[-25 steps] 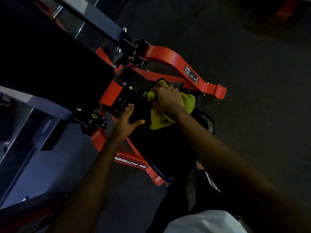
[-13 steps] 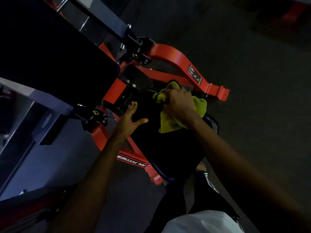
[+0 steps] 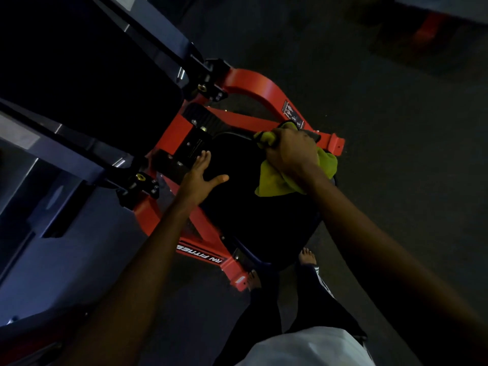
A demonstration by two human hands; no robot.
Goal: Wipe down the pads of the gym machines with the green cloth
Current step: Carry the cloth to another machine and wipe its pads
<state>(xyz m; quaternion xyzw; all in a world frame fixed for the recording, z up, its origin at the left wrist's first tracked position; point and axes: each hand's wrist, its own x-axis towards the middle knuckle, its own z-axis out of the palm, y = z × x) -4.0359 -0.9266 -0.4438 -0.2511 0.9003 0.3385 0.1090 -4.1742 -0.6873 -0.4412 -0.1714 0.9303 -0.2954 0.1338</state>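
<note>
A black seat pad (image 3: 253, 215) of a red-framed gym machine lies below me at the centre. My right hand (image 3: 291, 151) is shut on the green cloth (image 3: 274, 178) and presses it onto the pad's far right edge. Part of the cloth bunches out beyond my knuckles, and part hangs over the pad's right side. My left hand (image 3: 198, 178) rests flat on the pad's left edge, fingers spread, holding nothing. A large black back pad (image 3: 87, 75) rises at the upper left.
The red frame (image 3: 253, 85) spreads across the dark floor around the seat, with a foot (image 3: 335, 143) at the right. Grey steel uprights (image 3: 52, 151) and bolted brackets stand at the left. My bare feet (image 3: 307, 256) are just below the seat. Another red machine part (image 3: 427, 30) sits far right.
My right hand has slid the green cloth to the right across the seat pad, toward its right edge. My left hand has stayed flat on the left edge.
</note>
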